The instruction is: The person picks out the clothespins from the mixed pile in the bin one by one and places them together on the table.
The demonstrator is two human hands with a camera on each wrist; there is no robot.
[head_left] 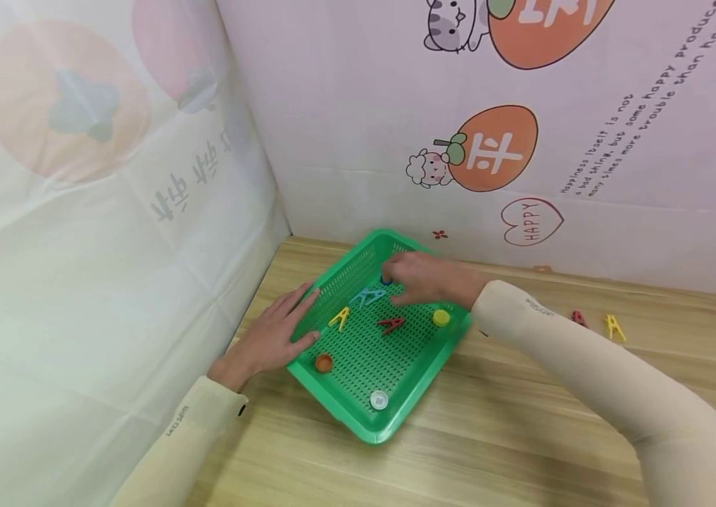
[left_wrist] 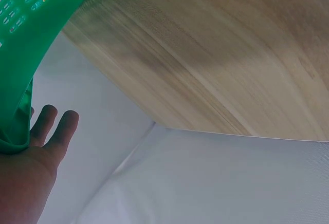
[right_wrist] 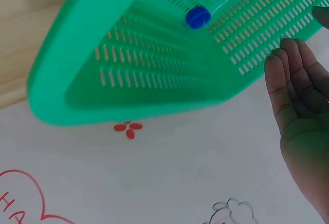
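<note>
We count three clothespins and four bottle caps in the green basket [head_left: 358,415]. Our left hand [head_left: 272,334] lies flat-fingered on its rim; our right hand [head_left: 424,278], fingers straight, reaches beside the blue cap [right_wrist: 198,17].

- I see a green basket [head_left: 358,415] with slotted perforations across floor and walls.
- Inside it I note a light blue clip [head_left: 367,296], a yellow clip [head_left: 339,319], a red clip [head_left: 391,324], a blue cap [right_wrist: 198,17], a yellow cap [head_left: 441,317], an orange cap [head_left: 323,362] and a white cap [head_left: 379,400].
- The worktop [head_left: 522,436] is light wood with streaked grain.
- On it lie a second red clip [head_left: 579,318] and a second yellow clip [head_left: 614,327].
- The backdrop [head_left: 358,105] is white, printed with orange fruit, red heart and flower motifs.
- Both sleeves [head_left: 586,366] are beige.
</note>
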